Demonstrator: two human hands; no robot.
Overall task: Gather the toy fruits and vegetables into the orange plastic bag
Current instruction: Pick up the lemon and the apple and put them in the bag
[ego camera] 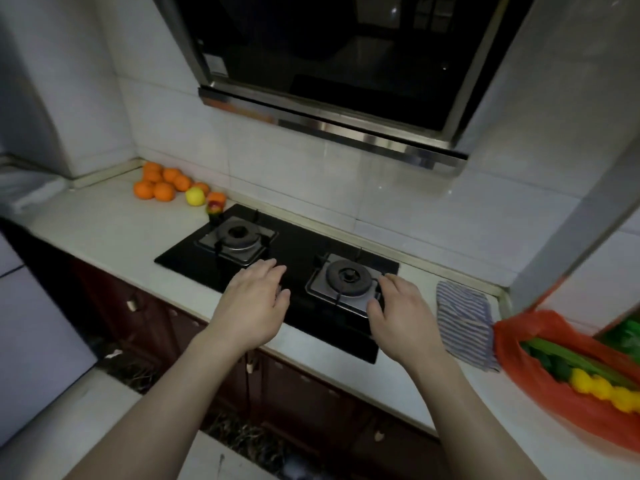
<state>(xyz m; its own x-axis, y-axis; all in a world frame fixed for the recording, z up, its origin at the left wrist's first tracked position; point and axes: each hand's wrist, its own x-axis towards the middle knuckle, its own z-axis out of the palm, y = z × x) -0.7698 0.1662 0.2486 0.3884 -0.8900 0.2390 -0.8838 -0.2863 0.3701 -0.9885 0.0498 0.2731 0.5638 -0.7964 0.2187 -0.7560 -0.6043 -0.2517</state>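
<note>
head view. landmark: black glass two-burner gas hob set into a pale stone counter.
- cluster of round orange toy fruits, far left of the hob, against the white tiled wall; a round yellow toy fruit touches the cluster on the hob side.
- small red, yellow and green toy piece, just beside the hob's rear left corner; kind cannot be told.
- blue-and-white striped cloth, lying just right of the hob.
- orange plastic bag, right of the cloth at the counter's edge, mouth open; inside lie long green toy vegetables and a lumpy yellow toy piece.
- steel-trimmed dark extractor hood, above the hob.
- left hand, over the hob's front edge, fingers loosely spread, empty.
- right hand, beside the hob's right burner, fingers spread, empty; whether the fingertips touch the burner surround cannot be told.
</note>
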